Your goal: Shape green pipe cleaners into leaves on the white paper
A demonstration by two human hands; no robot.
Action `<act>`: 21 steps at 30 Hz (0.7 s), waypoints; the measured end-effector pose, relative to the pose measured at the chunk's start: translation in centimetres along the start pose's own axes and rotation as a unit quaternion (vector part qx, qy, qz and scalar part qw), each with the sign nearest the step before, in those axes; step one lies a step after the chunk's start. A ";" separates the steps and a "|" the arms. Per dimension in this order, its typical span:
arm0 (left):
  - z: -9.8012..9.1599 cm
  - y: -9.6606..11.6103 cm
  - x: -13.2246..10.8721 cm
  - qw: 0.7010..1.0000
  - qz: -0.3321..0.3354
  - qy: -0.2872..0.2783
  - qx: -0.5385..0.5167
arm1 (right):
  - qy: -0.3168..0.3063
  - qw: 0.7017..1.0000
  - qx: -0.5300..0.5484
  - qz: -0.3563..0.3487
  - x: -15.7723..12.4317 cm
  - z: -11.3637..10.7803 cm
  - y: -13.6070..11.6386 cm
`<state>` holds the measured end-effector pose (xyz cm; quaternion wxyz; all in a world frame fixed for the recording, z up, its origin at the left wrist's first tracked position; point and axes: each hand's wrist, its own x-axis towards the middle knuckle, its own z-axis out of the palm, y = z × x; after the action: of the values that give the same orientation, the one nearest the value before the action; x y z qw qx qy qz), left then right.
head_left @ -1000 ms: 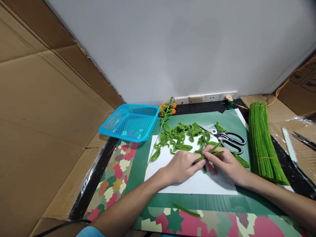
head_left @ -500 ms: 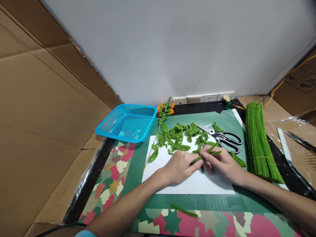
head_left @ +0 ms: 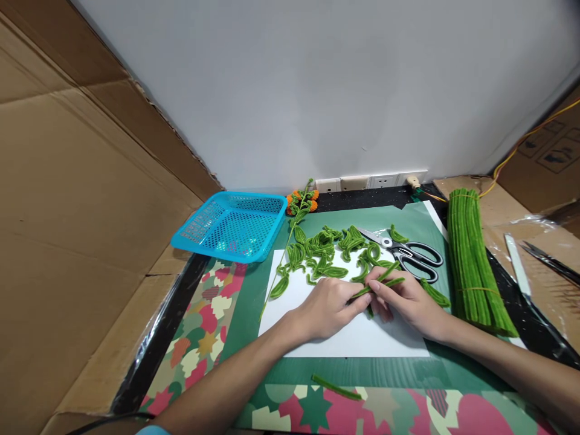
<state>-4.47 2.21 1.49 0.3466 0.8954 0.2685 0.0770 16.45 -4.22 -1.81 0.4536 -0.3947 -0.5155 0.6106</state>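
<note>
Over the white sheet (head_left: pixel 317 335) my two hands meet, both closed on short green pipe cleaners (head_left: pixel 386 275). My left hand (head_left: pixel 333 305) pinches their lower left end, with thumb and fingertips against the other hand. Thumb and fingers of my right hand (head_left: pixel 403 299) grip the same pieces, whose free ends stick out up and to the right. The exact hold between the fingertips is partly hidden. Just beyond the hands lies a heap of leaf shapes (head_left: pixel 319 244) bent from green pipe cleaner. A single straight pipe cleaner (head_left: pixel 336 387) rests near the front edge.
Scissors (head_left: pixel 410 254) lie behind my right hand. Right of them is a tied bundle of long green pipe cleaners (head_left: pixel 475 266). A blue basket (head_left: pixel 265 251) and a stem with orange flowers (head_left: pixel 301 202) are at the back left. Tweezers (head_left: pixel 550 261) lie far right, beside cardboard.
The view has shifted very slightly. Both hands keep their grip on the pipe cleaners in nearly the same place; nothing else has visibly moved.
</note>
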 end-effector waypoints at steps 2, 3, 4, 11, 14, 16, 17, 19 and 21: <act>0.0 0.0 0.0 1.000 0.000 -0.001 0.002 | -0.001 1.000 0.000 -0.001 0.0 0.0 0.1; 0.0 0.0 0.0 1.000 0.000 -0.002 0.004 | -0.002 1.000 -0.001 -0.001 0.0 -0.1 0.2; 0.0 0.0 0.0 1.000 0.001 -0.002 0.005 | -0.002 1.000 -0.002 -0.002 0.0 -0.1 0.2; 0.0 0.0 0.0 1.000 0.004 0.001 0.011 | -0.003 1.000 -0.010 -0.005 0.0 -0.1 0.0; 0.1 -0.1 0.0 1.000 0.003 0.001 0.014 | -0.004 1.000 -0.009 -0.008 0.0 -0.1 0.1; 0.1 -0.1 0.0 1.000 0.004 0.001 0.014 | -0.006 1.000 -0.009 -0.008 -0.1 -0.1 0.1; 0.1 -0.1 0.0 1.000 0.005 0.002 0.015 | -0.006 1.000 -0.008 -0.007 -0.1 -0.1 0.1; 0.2 -0.1 0.0 1.000 0.006 0.004 0.018 | -0.006 1.000 -0.007 -0.005 -0.2 -0.2 0.2; 0.1 -0.1 0.0 1.000 0.006 0.005 0.018 | -0.006 1.000 -0.005 -0.003 -0.2 -0.2 0.2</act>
<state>-4.48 2.22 1.30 0.3284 0.9027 0.2664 0.0790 16.66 -4.35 -2.01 0.4504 -0.3919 -0.5224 0.6088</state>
